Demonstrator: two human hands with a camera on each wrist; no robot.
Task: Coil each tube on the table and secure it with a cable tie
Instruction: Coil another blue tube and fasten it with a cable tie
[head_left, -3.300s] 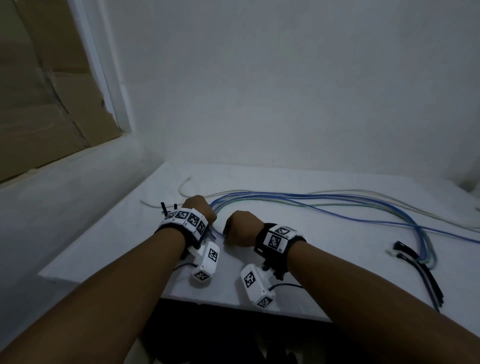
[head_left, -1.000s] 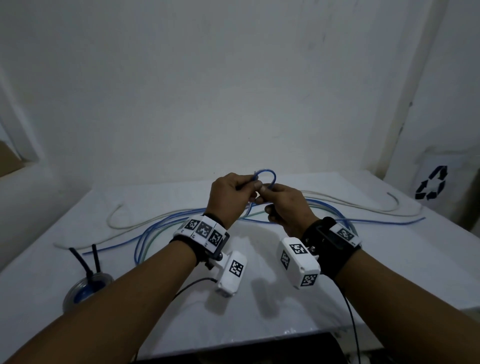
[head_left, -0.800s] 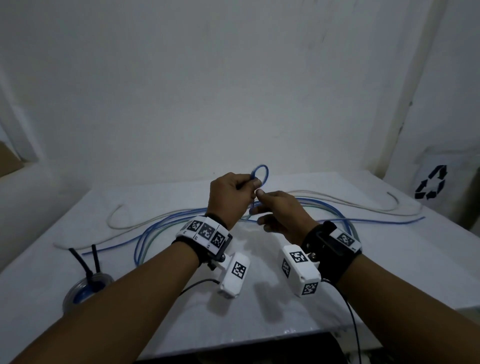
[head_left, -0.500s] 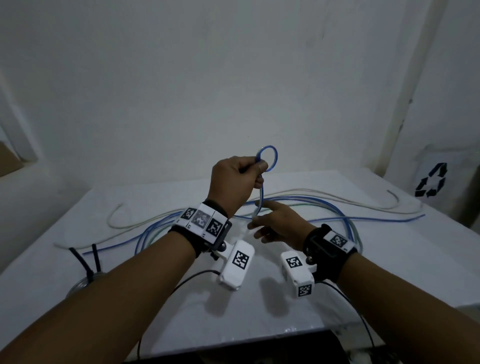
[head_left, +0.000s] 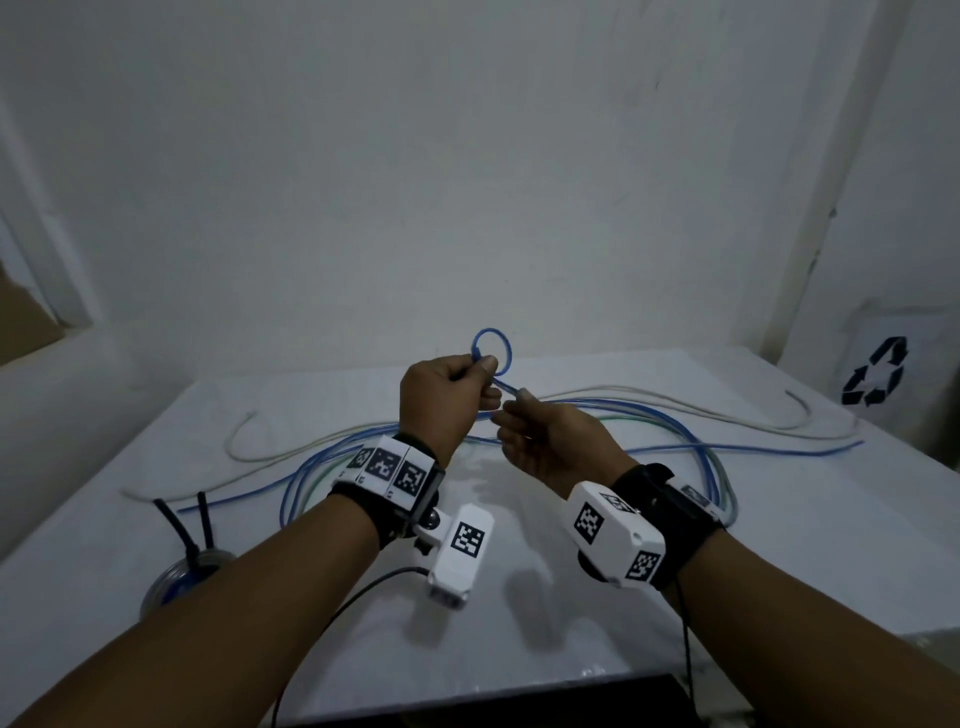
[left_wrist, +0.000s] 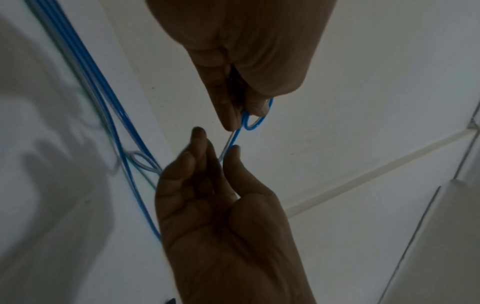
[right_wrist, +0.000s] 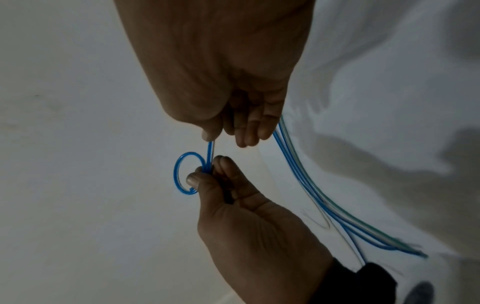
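Observation:
A thin blue tube runs up from the table, and its end is bent into a small loop (head_left: 491, 349). My left hand (head_left: 480, 366) pinches that loop where it crosses itself, raised above the table middle. The right wrist view shows the same loop (right_wrist: 179, 170) in my left hand (right_wrist: 205, 172). Just below, my right hand (head_left: 514, 402) pinches the blue tube (left_wrist: 233, 139) between thumb and forefinger. More blue, green and whitish tubes (head_left: 649, 410) lie loose across the table (head_left: 519, 597).
At the front left lies a coiled tube (head_left: 176, 574) with black cable ties (head_left: 179, 525) sticking up from it. A white box with a recycling sign (head_left: 878, 371) stands at the far right. A wall rises directly behind the table.
The left hand raised the small loop, then lowered it a little. The right hand, open below it half a second ago, has come up and taken the tube under the loop.

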